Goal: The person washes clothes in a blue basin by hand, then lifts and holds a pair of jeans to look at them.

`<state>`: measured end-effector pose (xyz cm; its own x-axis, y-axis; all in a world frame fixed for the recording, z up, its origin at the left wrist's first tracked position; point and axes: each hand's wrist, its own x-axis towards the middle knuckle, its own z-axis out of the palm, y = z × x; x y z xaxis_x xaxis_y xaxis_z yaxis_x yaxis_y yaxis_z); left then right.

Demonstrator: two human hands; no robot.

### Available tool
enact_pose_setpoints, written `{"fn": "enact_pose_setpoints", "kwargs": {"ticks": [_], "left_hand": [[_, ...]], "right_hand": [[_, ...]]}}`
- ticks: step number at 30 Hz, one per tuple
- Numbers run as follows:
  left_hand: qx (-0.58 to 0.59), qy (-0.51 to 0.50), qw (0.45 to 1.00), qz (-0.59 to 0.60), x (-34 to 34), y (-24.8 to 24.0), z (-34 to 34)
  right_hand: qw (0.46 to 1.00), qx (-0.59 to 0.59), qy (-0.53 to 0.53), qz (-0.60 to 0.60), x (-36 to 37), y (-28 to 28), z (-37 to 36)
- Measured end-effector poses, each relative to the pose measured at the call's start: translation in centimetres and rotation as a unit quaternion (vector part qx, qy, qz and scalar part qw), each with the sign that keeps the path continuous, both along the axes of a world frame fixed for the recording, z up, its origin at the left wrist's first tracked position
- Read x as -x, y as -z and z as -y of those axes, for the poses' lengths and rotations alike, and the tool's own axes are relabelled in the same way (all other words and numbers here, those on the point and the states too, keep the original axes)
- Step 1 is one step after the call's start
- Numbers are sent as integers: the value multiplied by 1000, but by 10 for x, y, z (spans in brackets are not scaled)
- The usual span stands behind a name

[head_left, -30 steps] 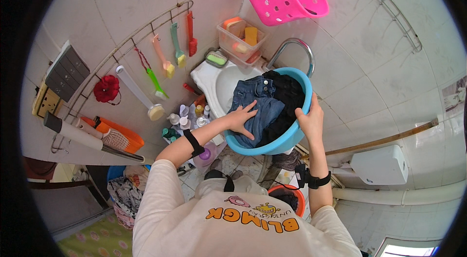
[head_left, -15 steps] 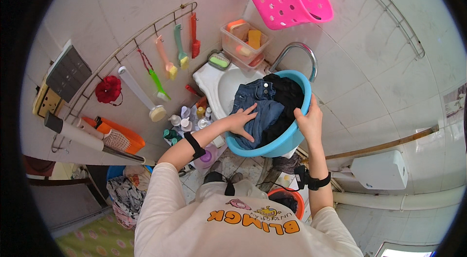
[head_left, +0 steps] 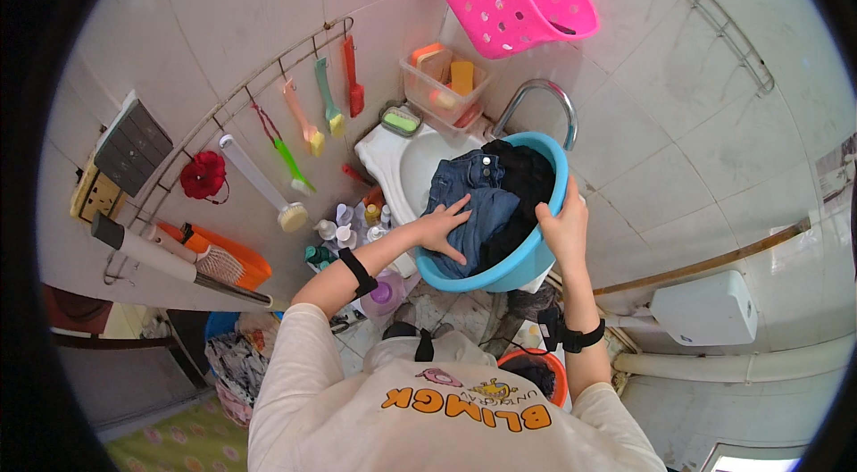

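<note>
Head view: my left hand [head_left: 444,229], fingers spread, lies on blue jeans [head_left: 469,182], while my right hand [head_left: 564,226] clamps the light-blue basin [head_left: 486,278] at its right rim, thumb on top, other fingers outside. Jeans sit inside that basin beside black clothing [head_left: 528,175], the basin partly covering the white sink [head_left: 420,159]. Beyond: curved metal faucet [head_left: 561,92], clear box [head_left: 437,95], pink basket [head_left: 513,3] hanging higher up.
</note>
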<state>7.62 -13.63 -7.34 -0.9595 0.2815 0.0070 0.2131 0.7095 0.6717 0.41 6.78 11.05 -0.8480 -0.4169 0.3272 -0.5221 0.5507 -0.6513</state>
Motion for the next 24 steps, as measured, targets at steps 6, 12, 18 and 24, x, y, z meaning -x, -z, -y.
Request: {"fn": "enact_pose_setpoints", "kwargs": {"ticks": [6,12,18,24], "left_hand": [[9,1,1000,5,0,-2,-1],[25,4,1000,-16,-2,6,-2],[29,10,1000,0,-3,4,-5],[34,14,999,1,-3,4,-4]], "right_hand": [[1000,2,10,9,2,7,-4],[1000,-5,13,27,0,8,-8],[999,32,-2,3,-3,11,-10],[1000,27,6,-6,-4,14,-12]]}}
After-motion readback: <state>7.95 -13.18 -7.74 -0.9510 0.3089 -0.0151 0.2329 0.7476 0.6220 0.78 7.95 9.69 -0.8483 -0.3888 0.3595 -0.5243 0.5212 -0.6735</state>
